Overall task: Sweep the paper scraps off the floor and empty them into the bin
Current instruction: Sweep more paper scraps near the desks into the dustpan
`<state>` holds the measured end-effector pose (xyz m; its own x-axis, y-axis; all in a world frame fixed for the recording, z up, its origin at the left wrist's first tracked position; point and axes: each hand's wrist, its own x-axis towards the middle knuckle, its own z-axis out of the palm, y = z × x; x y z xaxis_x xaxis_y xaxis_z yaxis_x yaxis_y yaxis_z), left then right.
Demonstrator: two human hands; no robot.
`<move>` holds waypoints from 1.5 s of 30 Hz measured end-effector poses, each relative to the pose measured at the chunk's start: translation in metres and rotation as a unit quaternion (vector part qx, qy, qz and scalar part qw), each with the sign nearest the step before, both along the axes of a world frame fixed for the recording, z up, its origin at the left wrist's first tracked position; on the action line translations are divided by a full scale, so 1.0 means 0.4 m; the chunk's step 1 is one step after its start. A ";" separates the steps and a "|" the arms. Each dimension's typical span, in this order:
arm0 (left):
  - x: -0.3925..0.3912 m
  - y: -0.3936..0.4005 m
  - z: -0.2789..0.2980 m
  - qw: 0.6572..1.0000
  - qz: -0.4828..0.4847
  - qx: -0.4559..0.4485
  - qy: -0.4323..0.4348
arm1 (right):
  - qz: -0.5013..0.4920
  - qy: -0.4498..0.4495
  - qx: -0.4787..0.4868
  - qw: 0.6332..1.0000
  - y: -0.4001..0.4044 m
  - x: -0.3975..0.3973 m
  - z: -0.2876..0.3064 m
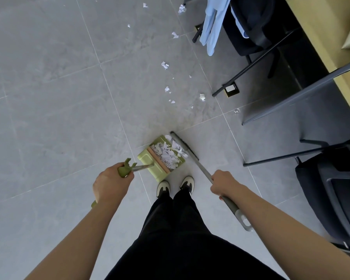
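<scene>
A green dustpan (148, 160) stands on the grey tiled floor just ahead of my shoes, holding a heap of white paper scraps (170, 153). My left hand (109, 183) grips the green top of the dustpan's upright handle. My right hand (223, 183) grips the grey broom handle (202, 167). The dark broom head (183, 144) lies against the dustpan's open mouth. More loose scraps (164, 65) lie scattered across the floor farther ahead, up to the top of the view. No bin is in view.
Black chair legs (251, 66) and a dark chair (331, 190) stand to the right beside a wooden desk edge (319, 37). A light blue garment (212, 23) hangs from a chair at the top. A floor socket (231, 89) sits near the chair legs. Bare tiles stretch left.
</scene>
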<state>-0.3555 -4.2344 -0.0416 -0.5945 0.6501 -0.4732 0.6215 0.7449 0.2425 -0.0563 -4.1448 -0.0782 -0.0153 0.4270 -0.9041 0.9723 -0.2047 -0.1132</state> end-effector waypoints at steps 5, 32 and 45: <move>0.025 0.010 0.008 1.000 0.002 0.006 -0.002 | 0.024 0.014 -0.022 0.999 -0.044 -0.022 0.020; 0.163 0.127 0.102 0.988 0.078 0.126 -0.033 | -0.053 0.044 0.065 0.995 0.067 0.147 0.167; 0.142 0.299 0.108 0.985 0.061 0.154 -0.041 | -0.112 0.050 0.105 0.987 0.215 0.161 0.204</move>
<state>-0.2989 -4.1147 0.0014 -0.6456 0.6960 -0.3142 0.5009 0.6965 0.5138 0.0079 -4.0589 0.0035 0.0156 0.6074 -0.7942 0.8872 -0.3748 -0.2692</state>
